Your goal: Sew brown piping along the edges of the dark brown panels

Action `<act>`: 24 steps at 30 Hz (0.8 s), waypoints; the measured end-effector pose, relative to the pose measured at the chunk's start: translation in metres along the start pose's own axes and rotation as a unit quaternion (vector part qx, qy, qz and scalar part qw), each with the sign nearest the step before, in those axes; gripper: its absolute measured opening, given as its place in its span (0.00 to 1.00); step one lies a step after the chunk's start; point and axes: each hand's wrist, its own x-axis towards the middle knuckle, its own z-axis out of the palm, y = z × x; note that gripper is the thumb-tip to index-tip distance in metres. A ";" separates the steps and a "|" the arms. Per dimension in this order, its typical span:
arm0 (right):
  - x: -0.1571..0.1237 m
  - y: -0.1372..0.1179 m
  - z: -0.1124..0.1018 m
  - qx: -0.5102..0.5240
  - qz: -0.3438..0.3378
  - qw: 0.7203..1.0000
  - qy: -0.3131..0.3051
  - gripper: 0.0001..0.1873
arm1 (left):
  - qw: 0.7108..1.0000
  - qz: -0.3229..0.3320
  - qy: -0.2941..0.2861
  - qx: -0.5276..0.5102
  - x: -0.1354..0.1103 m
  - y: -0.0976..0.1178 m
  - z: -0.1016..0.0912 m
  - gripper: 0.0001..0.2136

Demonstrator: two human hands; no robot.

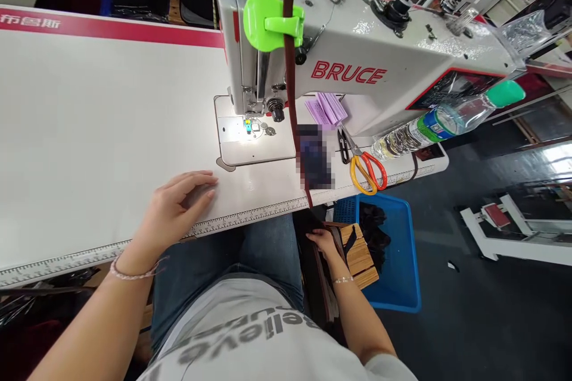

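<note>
My left hand (183,205) rests on the white sewing table (111,131), fingers loosely stretched and holding nothing, just in front of the needle plate (272,152). Beside my right thigh, below the table edge, my right hand (324,242) is closed on dark cloth (315,283); part of its fingers is hidden. The sewing machine (348,71) stands ahead with its needle area lit. A dark brown strip (290,83) hangs from a green clip (268,21) down past the table's front edge.
Orange-and-yellow-handled scissors (369,172), black thread snips (343,146), purple paper slips (326,110), a blurred dark item (315,158) and a water bottle (438,125) lie right of the needle. A blue basket (409,250) and a wooden stool (357,256) stand below.
</note>
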 end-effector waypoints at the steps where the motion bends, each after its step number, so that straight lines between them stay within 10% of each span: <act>1: -0.011 0.010 0.002 0.015 0.005 1.000 0.001 0.19 | 1.000 0.003 -0.002 0.001 0.000 0.000 0.000 0.10; 7: -0.056 0.046 0.006 0.117 0.008 0.993 -0.002 0.26 | 1.000 0.012 0.000 0.007 0.001 0.001 0.001 0.10; 24: -0.065 0.061 -0.037 0.204 0.090 0.968 -0.113 0.26 | 1.000 -0.003 0.013 -0.015 -0.001 -0.002 0.002 0.10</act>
